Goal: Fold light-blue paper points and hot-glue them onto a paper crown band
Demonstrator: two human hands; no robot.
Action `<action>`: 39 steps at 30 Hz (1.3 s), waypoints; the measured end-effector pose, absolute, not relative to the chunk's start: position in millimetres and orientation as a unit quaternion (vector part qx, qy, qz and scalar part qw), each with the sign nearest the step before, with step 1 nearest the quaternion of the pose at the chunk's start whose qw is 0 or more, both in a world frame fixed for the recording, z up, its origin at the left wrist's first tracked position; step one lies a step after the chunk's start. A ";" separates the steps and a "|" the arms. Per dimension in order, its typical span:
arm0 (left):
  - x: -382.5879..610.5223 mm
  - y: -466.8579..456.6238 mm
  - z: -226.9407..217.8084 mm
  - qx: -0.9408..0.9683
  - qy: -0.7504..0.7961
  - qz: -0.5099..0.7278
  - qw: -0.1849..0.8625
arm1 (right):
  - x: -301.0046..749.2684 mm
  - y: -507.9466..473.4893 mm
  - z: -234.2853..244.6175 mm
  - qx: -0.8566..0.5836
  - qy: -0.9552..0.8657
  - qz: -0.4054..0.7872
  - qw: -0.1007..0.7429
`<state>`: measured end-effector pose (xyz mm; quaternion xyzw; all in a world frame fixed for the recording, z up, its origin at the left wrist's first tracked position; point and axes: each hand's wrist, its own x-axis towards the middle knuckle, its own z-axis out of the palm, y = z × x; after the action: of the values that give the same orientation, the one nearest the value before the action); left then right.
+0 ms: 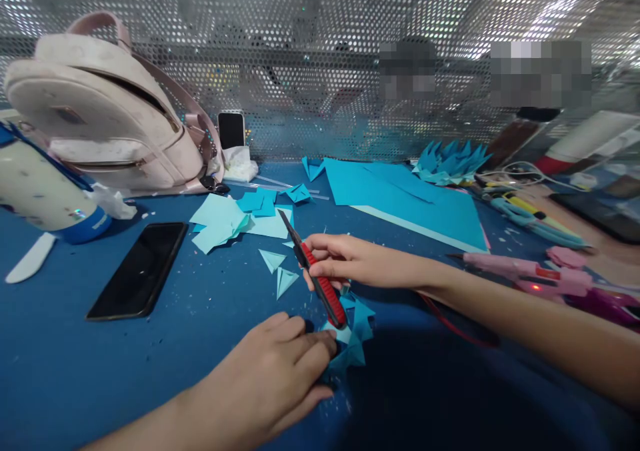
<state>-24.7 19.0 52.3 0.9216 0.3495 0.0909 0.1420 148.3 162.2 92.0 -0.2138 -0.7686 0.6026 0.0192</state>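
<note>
My right hand (345, 261) is closed round a red and black utility knife (327, 292) whose dark blade end points up and away to the left. My left hand (280, 374) rests near the table's front edge with its fingers curled together, pressing on a folded blue paper star piece (353, 334). The knife's red handle end lies just above that paper piece. Two small light-blue paper triangles (279, 271) lie on the blue table (100, 371) to the left of the knife.
A black phone (140, 269) lies at left, with a white bottle (45, 194) and pale pink backpack (110, 114) behind. Blue paper scraps (235, 217) and a large blue sheet (410, 201) sit mid-table. A pink glue gun (525, 271) and scissors (530, 214) lie right. Perforated metal screen (320, 51) behind.
</note>
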 end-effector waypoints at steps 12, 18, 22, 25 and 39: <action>-24.1 20.1 52.3 0.921 0.351 0.100 0.134 | 147.3 161.8 88.9 -0.202 -0.780 0.592 0.023; -23.7 19.9 52.7 0.920 0.353 0.099 0.137 | 150.4 156.8 87.0 -0.198 -0.791 0.578 0.043; -23.3 17.3 53.0 0.920 0.356 0.096 0.135 | 153.4 153.4 89.4 -0.210 -0.799 0.560 0.051; -23.1 15.7 53.4 0.920 0.358 0.096 0.129 | 158.6 152.0 94.1 -0.230 -0.802 0.548 0.053; -24.4 15.1 51.2 0.920 0.356 0.102 0.126 | 160.4 154.3 96.5 -0.229 -0.813 0.533 0.058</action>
<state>-24.4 15.1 51.2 0.9202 0.3565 0.1015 0.1260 160.4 154.3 96.5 -0.2289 -0.8126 0.5329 0.0578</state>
